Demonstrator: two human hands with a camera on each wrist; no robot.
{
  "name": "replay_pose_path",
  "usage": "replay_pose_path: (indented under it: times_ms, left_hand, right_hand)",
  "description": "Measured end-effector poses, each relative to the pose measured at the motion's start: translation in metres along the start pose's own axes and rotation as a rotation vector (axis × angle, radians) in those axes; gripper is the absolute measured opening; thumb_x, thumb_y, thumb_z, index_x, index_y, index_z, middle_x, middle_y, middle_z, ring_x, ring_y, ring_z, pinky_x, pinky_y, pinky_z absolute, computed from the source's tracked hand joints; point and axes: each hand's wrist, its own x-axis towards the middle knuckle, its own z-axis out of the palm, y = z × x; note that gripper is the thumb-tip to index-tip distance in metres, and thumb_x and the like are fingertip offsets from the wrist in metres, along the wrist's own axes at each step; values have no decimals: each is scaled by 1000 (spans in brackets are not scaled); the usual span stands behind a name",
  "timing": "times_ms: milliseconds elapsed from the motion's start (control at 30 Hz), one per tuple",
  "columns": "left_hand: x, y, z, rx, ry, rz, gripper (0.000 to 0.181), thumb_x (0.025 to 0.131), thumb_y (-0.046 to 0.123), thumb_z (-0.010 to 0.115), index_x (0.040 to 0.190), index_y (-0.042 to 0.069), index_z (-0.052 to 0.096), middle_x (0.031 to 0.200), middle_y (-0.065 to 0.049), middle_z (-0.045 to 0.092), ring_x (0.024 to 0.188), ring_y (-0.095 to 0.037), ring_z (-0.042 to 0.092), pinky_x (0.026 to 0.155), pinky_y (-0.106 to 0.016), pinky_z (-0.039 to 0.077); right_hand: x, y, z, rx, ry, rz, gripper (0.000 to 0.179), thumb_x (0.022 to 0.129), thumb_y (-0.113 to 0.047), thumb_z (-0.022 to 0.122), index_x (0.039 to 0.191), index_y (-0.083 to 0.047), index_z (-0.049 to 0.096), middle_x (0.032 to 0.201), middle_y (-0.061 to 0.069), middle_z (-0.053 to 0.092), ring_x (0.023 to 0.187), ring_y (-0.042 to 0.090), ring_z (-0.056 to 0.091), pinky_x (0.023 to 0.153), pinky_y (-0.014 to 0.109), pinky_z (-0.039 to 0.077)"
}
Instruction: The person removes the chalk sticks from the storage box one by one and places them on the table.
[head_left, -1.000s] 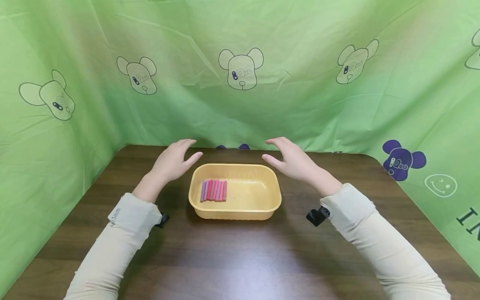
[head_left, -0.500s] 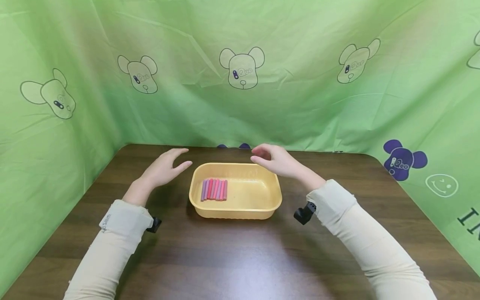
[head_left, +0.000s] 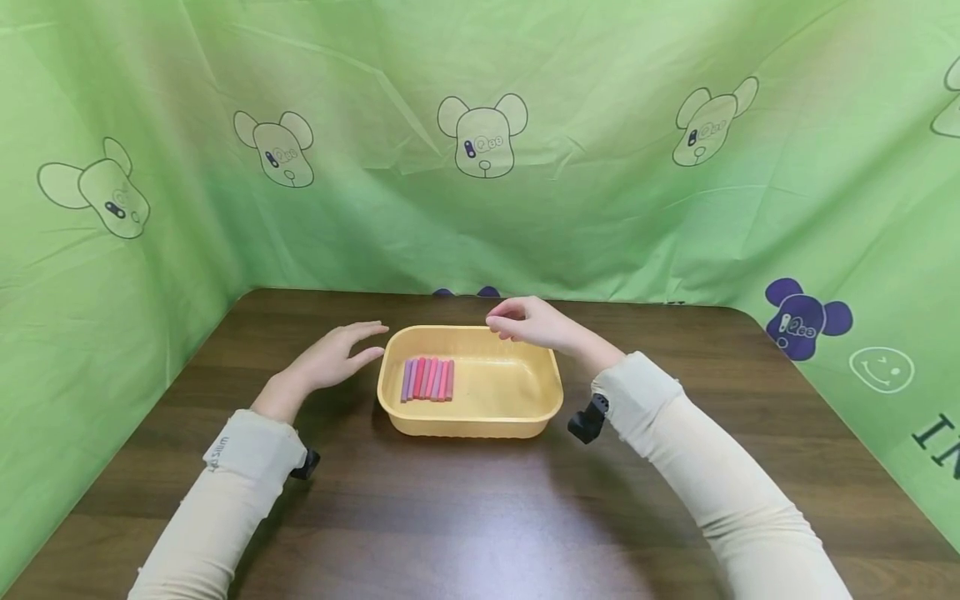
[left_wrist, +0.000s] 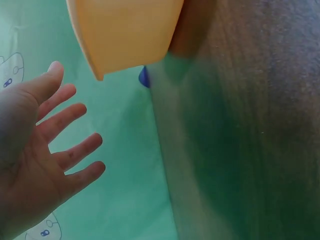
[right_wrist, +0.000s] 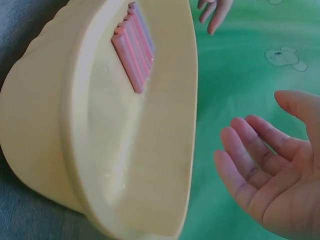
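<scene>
A yellow plastic basin (head_left: 471, 427) stands on the table. In its left part lies a row of several thin pink, red and purple sticks (head_left: 427, 380), side by side, perhaps chalk or clay; I cannot tell which. My right hand (head_left: 538, 325) hovers over the basin's far rim, fingers bent toward the thumb. The right wrist view shows that hand (right_wrist: 275, 175) holding nothing, with thumb and fingers apart. To the left of the basin my left hand (head_left: 330, 357) hangs near the rim, its spread fingers (left_wrist: 75, 120) empty in the left wrist view.
The dark wooden table (head_left: 420, 517) extends around the basin on all sides. A green cloth (head_left: 600, 233) with printed bear heads hangs behind and along both sides. A small black camera (head_left: 588, 418) sits on the right wrist.
My right hand has moved left and down from beside the basin to over its far rim, fingers drawing closer to the thumb. The left hand has shifted left and lower. The sticks stay put.
</scene>
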Motion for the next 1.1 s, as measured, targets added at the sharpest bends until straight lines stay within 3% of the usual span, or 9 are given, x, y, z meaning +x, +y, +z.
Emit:
replay_pose_path:
  times_ms: [267, 500, 733, 1100]
  left_hand:
    - [1, -3, 8, 8, -25, 81, 42, 94, 16, 54, 131, -3, 51, 138, -25, 46, 130, -40, 42, 110, -52, 33]
    - [1, -6, 13, 12, -34, 116, 41, 94, 17, 56, 128, -4, 53, 135, -24, 50, 128, -39, 46, 108, -51, 35]
    - [1, -5, 12, 3, -37, 104, 41, 92, 17, 57, 127, -4, 54, 135, -22, 51, 128, -38, 46, 108, -50, 36]
    - [2, -2, 11, -13, -43, 84, 41, 92, 17, 58, 128, -4, 54, 136, -22, 51, 128, -38, 46, 108, -50, 36]
  right_hand:
    - [10, 0, 5, 86, -94, 72, 40, 97, -25, 49, 125, 2, 54, 121, 24, 60, 105, 28, 63, 93, 36, 53]
    - [18, 1, 9, 143, -160, 125, 44, 97, -29, 49, 129, 2, 51, 126, 24, 57, 108, 29, 62, 95, 38, 51]
    - [27, 2, 14, 179, -216, 153, 47, 96, -30, 51, 130, 2, 50, 128, 23, 56, 113, 34, 58, 95, 36, 51]
    - [42, 9, 20, 213, -268, 202, 44, 94, -27, 54, 127, 2, 52, 128, 24, 56, 96, 17, 63, 87, 28, 53]
